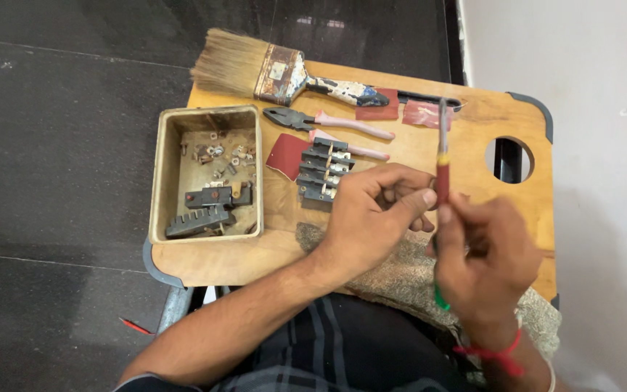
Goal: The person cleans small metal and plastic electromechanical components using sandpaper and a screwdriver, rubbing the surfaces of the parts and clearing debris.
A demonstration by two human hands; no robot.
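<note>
A wooden surface (473,131) with dark rounded corner guards and a round hole near its far right corner carries everything here. All places below are told from the shallow metal tray (160,174) that sits on its left part.

Beyond the tray's far right corner lies a large paint brush (270,72), its worn bristles hanging past the surface's far edge and its spattered handle pointing right. The tray itself holds small screws, metal bits and two dark toothed connector blocks near its front wall. A coarse grey-brown cloth (393,279) lies to the right of the tray's front corner, along the near edge of the surface and under the hands.

Right of the tray, well apart from it, the right hand (484,258) is closed around a screwdriver (443,170) with a dark red handle, the shaft pointing up and away from the person; a red thread is tied at that wrist. Between this hand and the tray, the left hand (371,214) is loosely curled, thumb tip touching the screwdriver's handle; whether it holds anything small inside I cannot tell.

Just right of the tray's far half lie pink-handled pliers (328,122), and nearer, a dark terminal block (323,173) resting partly on a piece of red sandpaper (284,154).
</note>
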